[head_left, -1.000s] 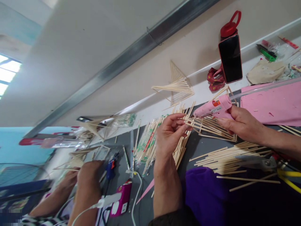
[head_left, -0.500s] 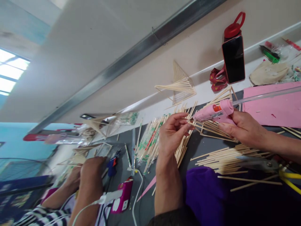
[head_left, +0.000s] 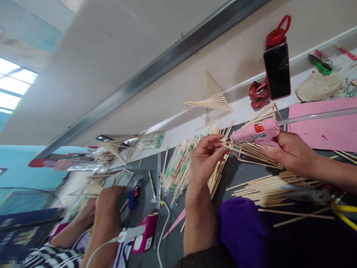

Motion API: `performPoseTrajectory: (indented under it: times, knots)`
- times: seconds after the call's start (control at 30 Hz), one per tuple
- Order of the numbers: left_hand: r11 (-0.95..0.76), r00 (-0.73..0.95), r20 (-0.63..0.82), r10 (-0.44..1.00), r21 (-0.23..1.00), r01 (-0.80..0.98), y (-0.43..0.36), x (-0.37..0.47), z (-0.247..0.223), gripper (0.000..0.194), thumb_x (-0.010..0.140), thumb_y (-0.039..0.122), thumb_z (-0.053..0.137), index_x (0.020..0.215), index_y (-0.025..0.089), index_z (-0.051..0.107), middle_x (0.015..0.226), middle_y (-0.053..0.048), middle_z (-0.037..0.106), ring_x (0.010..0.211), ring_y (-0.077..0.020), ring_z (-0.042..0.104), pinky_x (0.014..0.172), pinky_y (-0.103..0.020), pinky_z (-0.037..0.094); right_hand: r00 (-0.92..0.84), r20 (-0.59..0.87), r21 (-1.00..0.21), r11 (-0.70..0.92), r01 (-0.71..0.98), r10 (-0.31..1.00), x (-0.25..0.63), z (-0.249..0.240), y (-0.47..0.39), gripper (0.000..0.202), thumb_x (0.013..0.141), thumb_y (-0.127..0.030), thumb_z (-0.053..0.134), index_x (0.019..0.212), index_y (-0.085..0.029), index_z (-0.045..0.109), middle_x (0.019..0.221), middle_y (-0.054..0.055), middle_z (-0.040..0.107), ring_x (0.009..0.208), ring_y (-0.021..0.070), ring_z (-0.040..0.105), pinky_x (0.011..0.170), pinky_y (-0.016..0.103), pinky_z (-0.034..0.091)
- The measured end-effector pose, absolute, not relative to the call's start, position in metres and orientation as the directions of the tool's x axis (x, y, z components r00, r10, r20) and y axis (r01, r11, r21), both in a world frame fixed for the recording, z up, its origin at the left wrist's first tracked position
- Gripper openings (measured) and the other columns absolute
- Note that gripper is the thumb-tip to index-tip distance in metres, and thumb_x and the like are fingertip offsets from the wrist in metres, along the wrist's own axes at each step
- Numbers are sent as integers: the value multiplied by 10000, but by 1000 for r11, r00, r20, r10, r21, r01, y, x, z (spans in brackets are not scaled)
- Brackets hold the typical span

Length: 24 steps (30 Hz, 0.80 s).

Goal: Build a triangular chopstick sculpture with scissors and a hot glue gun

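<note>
Right hand (head_left: 290, 150) is gripping one pink glue gun (head_left: 255, 133), label unreadable; left hand (head_left: 205, 158) fingers are pinching one stick frame (head_left: 251, 150).

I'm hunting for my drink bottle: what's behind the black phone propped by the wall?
A red-lidded bottle stands behind the black phone; only its cap and loop handle show. The phone hides its body.

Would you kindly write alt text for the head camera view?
The right hand aims a pink glue gun at a wooden stick frame that the left hand pinches. Loose sticks lie on the grey table.
</note>
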<state>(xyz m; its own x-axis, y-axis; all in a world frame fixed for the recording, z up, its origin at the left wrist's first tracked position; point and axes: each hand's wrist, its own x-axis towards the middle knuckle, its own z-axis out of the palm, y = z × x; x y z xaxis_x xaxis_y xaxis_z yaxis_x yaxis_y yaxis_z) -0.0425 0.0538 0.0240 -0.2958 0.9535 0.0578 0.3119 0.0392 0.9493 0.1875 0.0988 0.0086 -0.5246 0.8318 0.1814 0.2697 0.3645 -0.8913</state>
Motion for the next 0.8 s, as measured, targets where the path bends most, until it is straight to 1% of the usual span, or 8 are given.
performPoseTrajectory:
  times: [0.13,0.27,0.43,0.53,0.67,0.8]
  knots:
    - [28,-289,67,955,949,314,54,-43,23,273,643,217,797,895,178,699,671,20,715,570,-144,716,410,-152,510,-523,163,-903,340,262,836,186,6,100,250,833,-439,494,744,-211,546,688,41,600,627,175,544,562,281,408]
    - [28,-275,72,959,939,344,53,-43,23,260,664,230,791,908,182,718,670,8,727,595,-154,723,433,-168,529,-532,149,-915,320,246,834,186,4,101,251,835,-443,513,750,-210,546,715,42,625,650,177,562,567,277,412]
    - [25,-271,81,959,930,366,52,-44,22,203,681,238,780,868,177,729,721,-15,749,607,-152,723,446,-175,538,-532,141,-918,311,245,835,186,4,101,256,836,-448,515,749,-209,545,662,26,597,618,169,540,554,276,391]
    - [27,-277,78,958,934,356,53,-45,21,238,677,238,785,900,183,723,714,-5,741,603,-149,722,437,-168,532,-520,136,-922,300,245,843,186,4,102,237,834,-434,513,769,-209,550,641,17,581,615,168,533,551,274,379]
    - [29,-285,74,956,940,341,53,-45,22,307,662,242,804,948,192,703,688,14,724,576,-138,714,405,-149,510,-516,136,-919,303,254,846,186,2,102,242,827,-436,504,771,-205,546,679,30,592,631,170,532,564,279,379]
    - [31,-281,69,957,941,338,53,-44,23,322,665,235,798,966,200,689,688,22,724,577,-134,716,408,-144,514,-524,114,-917,292,271,844,187,1,103,249,827,-443,504,787,-203,555,713,38,612,651,173,540,576,279,386]
